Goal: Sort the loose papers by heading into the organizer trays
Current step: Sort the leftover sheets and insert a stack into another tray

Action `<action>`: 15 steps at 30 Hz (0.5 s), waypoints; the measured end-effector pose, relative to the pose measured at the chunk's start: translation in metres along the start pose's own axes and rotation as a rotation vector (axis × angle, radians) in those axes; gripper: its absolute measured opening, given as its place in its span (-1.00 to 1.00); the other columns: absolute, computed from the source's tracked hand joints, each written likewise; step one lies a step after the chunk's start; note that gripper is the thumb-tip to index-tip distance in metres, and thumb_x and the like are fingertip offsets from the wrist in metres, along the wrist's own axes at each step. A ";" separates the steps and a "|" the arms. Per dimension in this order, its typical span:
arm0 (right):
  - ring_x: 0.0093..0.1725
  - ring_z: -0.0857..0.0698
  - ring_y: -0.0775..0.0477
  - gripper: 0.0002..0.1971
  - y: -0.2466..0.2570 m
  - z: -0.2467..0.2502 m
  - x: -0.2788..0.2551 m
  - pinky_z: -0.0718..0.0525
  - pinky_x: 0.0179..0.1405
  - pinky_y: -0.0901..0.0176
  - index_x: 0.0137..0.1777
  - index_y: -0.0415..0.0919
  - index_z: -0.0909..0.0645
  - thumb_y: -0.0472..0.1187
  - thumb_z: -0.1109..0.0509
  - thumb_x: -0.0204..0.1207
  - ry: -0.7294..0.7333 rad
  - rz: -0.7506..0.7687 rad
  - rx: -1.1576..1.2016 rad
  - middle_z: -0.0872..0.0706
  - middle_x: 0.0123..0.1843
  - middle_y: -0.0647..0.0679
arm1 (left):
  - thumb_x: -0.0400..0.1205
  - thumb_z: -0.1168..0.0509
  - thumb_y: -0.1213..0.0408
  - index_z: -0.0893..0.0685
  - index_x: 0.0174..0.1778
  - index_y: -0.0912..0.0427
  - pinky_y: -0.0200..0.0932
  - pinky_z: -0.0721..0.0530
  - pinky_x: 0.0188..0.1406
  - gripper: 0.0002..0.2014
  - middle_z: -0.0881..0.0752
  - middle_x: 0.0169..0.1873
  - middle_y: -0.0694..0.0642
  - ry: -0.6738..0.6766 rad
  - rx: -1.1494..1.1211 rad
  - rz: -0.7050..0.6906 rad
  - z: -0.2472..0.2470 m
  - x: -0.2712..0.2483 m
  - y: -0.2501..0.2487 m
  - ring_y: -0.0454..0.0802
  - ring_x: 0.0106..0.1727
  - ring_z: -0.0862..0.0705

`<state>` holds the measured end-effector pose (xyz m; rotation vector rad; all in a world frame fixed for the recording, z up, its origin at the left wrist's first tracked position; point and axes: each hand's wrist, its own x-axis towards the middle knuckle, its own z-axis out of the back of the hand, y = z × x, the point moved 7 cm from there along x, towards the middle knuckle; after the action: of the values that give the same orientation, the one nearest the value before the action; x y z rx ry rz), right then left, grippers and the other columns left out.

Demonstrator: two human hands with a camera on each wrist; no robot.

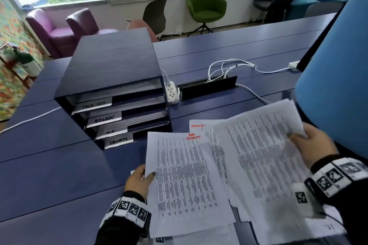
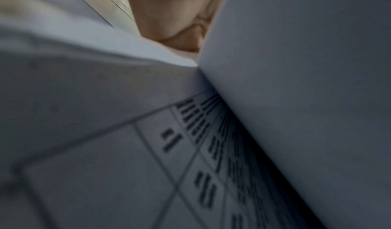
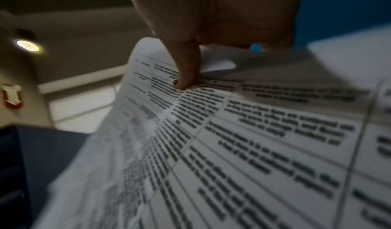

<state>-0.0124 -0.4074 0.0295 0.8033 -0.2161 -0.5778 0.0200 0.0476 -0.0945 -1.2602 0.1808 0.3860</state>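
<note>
A dark organizer (image 1: 111, 61) with labelled trays stands on the blue table (image 1: 49, 165); the bottom label (image 1: 118, 141) reads SECURITY. My left hand (image 1: 139, 180) pinches the left edge of a printed sheet (image 1: 187, 181) that carries a red heading, thumb on top. My right hand (image 1: 312, 144) grips a thicker sheaf of papers (image 1: 264, 165) at its right edge and holds it tilted up. Another red-headed sheet (image 1: 201, 126) lies between them. In the right wrist view my thumb (image 3: 186, 75) presses on the sheaf (image 3: 243, 149). Paper (image 2: 105, 149) fills the left wrist view.
A white power strip (image 1: 171, 90) and a black cable box (image 1: 207, 87) with white cords sit right of the organizer. A blue chair back (image 1: 336, 65) rises close on my right. More papers (image 1: 199, 238) lie under my hands. Chairs line the far wall.
</note>
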 end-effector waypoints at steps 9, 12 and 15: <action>-0.06 -0.75 -0.27 -0.92 0.028 -0.028 0.026 -0.68 0.10 -0.29 -0.02 -0.05 -0.67 -0.23 -0.37 0.55 0.202 0.018 0.210 -0.80 -0.11 -0.11 | 0.60 -0.17 0.66 -0.47 0.34 0.27 -0.12 -0.53 0.12 -0.59 -0.63 0.23 0.32 0.060 0.001 0.022 -0.012 0.003 0.003 0.06 0.07 -0.58; 0.06 -0.71 -0.25 -0.79 0.015 -0.064 0.015 -0.63 0.20 -0.15 0.17 -0.13 -0.64 -0.29 -0.33 0.57 0.286 -0.029 0.115 -0.76 0.04 -0.16 | 0.61 -0.14 0.66 -0.46 0.16 0.16 -0.11 -0.64 -0.13 -0.66 -0.68 0.04 0.30 0.085 -0.020 0.041 -0.019 0.003 0.002 0.13 -0.13 -0.66; 0.12 -0.64 -0.18 -0.69 -0.004 -0.098 -0.005 -0.55 0.24 0.01 0.28 -0.23 -0.60 -0.40 -0.33 0.55 0.376 -0.126 0.081 -0.71 0.15 -0.19 | 0.63 -0.13 0.62 -0.43 0.14 0.11 -0.23 -0.55 -0.39 -0.69 -0.67 -0.11 0.21 0.096 -0.017 0.037 -0.023 0.003 0.000 0.00 -0.25 -0.64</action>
<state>0.0200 -0.3463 -0.0404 0.9927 0.1582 -0.5278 0.0246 0.0265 -0.1022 -1.2947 0.2831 0.3601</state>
